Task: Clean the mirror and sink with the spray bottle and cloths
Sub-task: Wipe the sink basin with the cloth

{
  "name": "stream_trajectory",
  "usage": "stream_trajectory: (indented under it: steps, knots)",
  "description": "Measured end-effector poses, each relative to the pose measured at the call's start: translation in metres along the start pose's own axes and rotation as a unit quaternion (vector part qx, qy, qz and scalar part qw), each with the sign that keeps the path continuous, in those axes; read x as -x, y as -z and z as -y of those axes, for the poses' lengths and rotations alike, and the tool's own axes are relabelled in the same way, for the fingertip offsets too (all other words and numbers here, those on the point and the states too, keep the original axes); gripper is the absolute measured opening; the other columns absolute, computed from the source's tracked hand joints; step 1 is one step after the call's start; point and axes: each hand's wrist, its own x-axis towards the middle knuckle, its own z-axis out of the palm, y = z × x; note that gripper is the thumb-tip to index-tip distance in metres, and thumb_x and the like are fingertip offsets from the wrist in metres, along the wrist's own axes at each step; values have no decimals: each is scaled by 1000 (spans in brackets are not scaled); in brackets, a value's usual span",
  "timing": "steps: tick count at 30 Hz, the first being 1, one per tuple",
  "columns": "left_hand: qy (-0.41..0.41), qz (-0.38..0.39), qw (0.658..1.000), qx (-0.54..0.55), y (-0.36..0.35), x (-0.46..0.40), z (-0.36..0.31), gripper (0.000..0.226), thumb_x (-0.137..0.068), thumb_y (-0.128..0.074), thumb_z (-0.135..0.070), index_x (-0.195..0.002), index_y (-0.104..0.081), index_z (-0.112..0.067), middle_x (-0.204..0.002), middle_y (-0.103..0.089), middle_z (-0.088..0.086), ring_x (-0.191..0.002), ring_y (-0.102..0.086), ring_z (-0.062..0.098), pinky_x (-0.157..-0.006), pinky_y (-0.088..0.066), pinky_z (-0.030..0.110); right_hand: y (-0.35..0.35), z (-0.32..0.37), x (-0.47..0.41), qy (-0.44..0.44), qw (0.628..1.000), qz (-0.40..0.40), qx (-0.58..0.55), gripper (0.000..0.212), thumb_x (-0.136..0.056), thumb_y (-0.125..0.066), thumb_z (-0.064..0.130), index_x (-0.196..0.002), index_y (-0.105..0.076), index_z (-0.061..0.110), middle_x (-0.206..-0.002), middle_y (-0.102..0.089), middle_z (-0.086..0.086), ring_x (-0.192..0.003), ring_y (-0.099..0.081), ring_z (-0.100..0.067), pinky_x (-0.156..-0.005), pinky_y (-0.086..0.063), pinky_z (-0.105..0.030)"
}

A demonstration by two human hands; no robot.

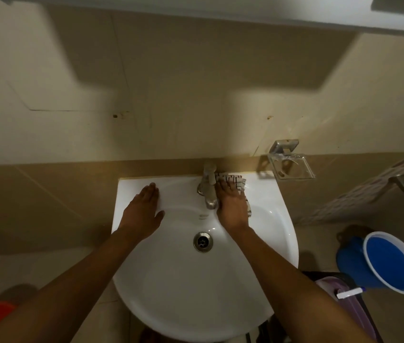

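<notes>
My right hand is flat, fingers straight, pressing a checked cloth onto the white sink ledge just beside the tap, and my left hand rests open and flat on the ledge across from it. Most of the cloth is hidden under my palm, so its pattern is hard to make out. Out past my right arm there's a blue bucket; can't tell if anything's in it.

Beige tiled wall in dim, warm light, with a darker tile band lower down. An empty clear soap dish hangs on a metal bracket. A blue bucket stands on what looks like tiled floor.
</notes>
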Motion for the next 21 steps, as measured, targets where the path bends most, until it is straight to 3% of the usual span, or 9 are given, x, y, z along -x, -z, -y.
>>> stream_trajectory:
  steps: [3, 5, 7, 10, 16, 19, 21]
  knots:
    - [-7, -10, 1000, -9, 2, 4, 4, 68, -100, -39, -36, -153, -7, -7, -163, 0, 4, -150, -2, 18, -121, -9, 31, -3, 13, 28, -37, 999, -26, -22, 73, -76, -52, -9, -146, -44, 13, -152, -42, -10, -144, -33, -33, -115, -29, -56]
    - [-6, -12, 999, -35, 4, 9, 10, 67, -100, -38, -34, -153, -8, -5, -163, -2, 7, -150, -4, 21, -120, -9, 36, -6, 29, 52, -46, 996, -45, -57, 75, -72, -53, -14, -142, -49, 13, -149, -46, -13, -140, -39, -36, -109, -38, -57]
    - [2, -14, 999, -42, 5, 15, 21, 68, -99, -41, -33, -152, -10, -4, -162, -4, 10, -150, -6, 24, -120, -11, 40, -12, 48, 71, -17, 994, -61, -89, 78, -63, -56, -15, -136, -57, 15, -142, -53, -16, -129, -50, -40, -101, -46, -56]
    - [2, -16, 999, -41, 7, 26, 38, 70, -97, -45, -34, -152, -14, -3, -162, -8, 13, -149, -10, 27, -120, -15, 43, -25, 75, 71, 18, 995, -53, -79, 74, -58, -64, -12, -127, -63, 15, -134, -61, -10, -128, -53, -36, -100, -46, -57]
    - [-9, -4, 1000, -27, 8, 40, 56, 71, -97, -47, -35, -152, -16, -2, -161, -10, 13, -149, -12, 27, -121, -13, 44, -31, 119, 27, 116, 991, 38, -51, 74, -77, -54, -10, -146, -43, 15, -152, -43, -10, -145, -30, -34, -118, -21, -58]
    - [-8, -10, 1000, -23, 8, 44, 62, 70, -97, -45, -35, -151, -17, -1, -161, -13, 14, -149, -14, 28, -121, -14, 44, -23, 117, 2, 32, 997, 72, -18, 77, -86, -42, -7, -155, -21, 20, -163, -17, -9, -151, -7, -32, -123, -7, -49]
    - [5, -20, 1000, -19, 9, 47, 65, 67, -99, -41, -34, -152, -15, -2, -161, -12, 13, -149, -13, 27, -120, -13, 43, -25, 115, 4, -12, 998, 68, -2, 78, -86, -39, -7, -156, -15, 18, -164, -6, -12, -151, 1, -32, -123, -2, -46]
